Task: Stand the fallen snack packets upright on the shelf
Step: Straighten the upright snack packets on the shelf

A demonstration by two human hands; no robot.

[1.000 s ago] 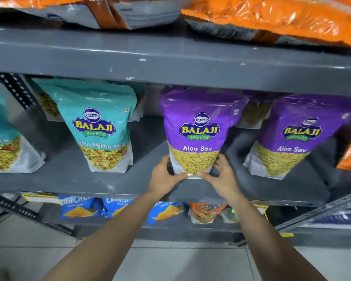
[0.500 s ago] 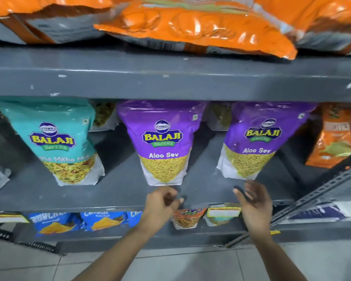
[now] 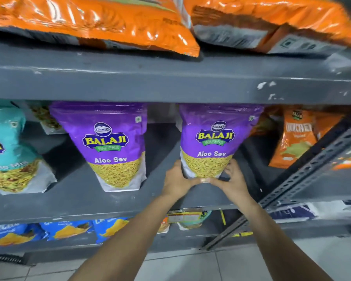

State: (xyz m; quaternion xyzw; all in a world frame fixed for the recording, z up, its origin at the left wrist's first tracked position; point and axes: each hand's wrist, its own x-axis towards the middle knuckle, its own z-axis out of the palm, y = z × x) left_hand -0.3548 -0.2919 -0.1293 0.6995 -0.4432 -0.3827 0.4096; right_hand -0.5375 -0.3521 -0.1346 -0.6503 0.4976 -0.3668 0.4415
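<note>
Two purple Aloo Sev packets stand upright on the grey middle shelf (image 3: 73, 201). The right purple packet (image 3: 215, 138) has its bottom gripped from both sides: my left hand (image 3: 177, 182) holds its lower left corner and my right hand (image 3: 234, 180) its lower right corner, thumbs meeting under its base. The left purple packet (image 3: 111, 145) stands alone, untouched. A teal mix packet (image 3: 7, 153) stands at the far left. An orange packet (image 3: 296, 138) leans at the right, behind the shelf's post.
Large orange packets (image 3: 101, 21) lie flat on the top shelf, one overhanging its edge. A slotted metal upright (image 3: 304, 179) slants across the right side. Blue chip packets (image 3: 69, 232) and small packets fill the bottom shelf. Tiled floor lies below.
Both hands left the first purple packet, moved right and closed on the base of the second purple packet. The view has shifted right and closer.
</note>
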